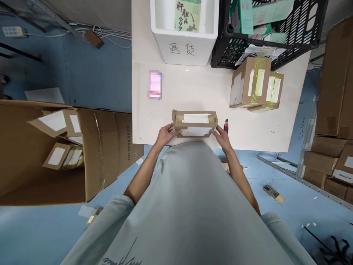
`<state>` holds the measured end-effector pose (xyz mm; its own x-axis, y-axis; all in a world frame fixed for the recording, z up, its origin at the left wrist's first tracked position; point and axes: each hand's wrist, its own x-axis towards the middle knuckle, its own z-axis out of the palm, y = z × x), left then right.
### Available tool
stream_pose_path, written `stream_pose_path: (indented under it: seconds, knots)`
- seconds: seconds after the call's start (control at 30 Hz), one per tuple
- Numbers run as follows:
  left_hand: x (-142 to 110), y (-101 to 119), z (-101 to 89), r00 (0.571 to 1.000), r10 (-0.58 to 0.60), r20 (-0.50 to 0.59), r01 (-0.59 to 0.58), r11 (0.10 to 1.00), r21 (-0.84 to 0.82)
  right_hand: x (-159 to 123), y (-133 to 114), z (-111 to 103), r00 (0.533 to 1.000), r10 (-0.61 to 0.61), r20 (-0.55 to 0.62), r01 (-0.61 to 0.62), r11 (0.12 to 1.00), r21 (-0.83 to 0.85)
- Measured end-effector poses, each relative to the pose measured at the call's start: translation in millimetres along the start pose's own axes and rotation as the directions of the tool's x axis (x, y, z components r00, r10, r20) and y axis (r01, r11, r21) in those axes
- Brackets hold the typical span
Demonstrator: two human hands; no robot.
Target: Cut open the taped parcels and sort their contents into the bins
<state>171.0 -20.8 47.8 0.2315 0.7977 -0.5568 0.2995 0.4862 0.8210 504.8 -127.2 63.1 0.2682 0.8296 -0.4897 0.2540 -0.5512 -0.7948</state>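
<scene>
A small taped cardboard box [195, 126] with white labels sits at the near edge of the white table, right in front of my body. My left hand [166, 134] grips its left end, thumb toward the near side. At the opposite end my right hand [221, 137] holds the box with thumb and fingers. Just right of that hand lies a box cutter [226, 126] with a red and black handle. What is under the box is hidden.
At the table's back stand a white bin [186, 48] and a black crate [227, 51] holding green cartons. Two taped boxes [252, 82] are at right. A phone-like blurred object [155, 85] lies left. A big open carton [107, 143] with parcels inside stands left of the table [187, 86].
</scene>
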Motion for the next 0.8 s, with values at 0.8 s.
stream_pose_path:
  seconds: [0.8]
  knots:
    - [36.8,28.1,33.9,0.974,-0.119,-0.191,0.168,0.948,0.269,63.1,23.3,9.3,0.988,0.059,-0.142,-0.074,0.992,-0.106]
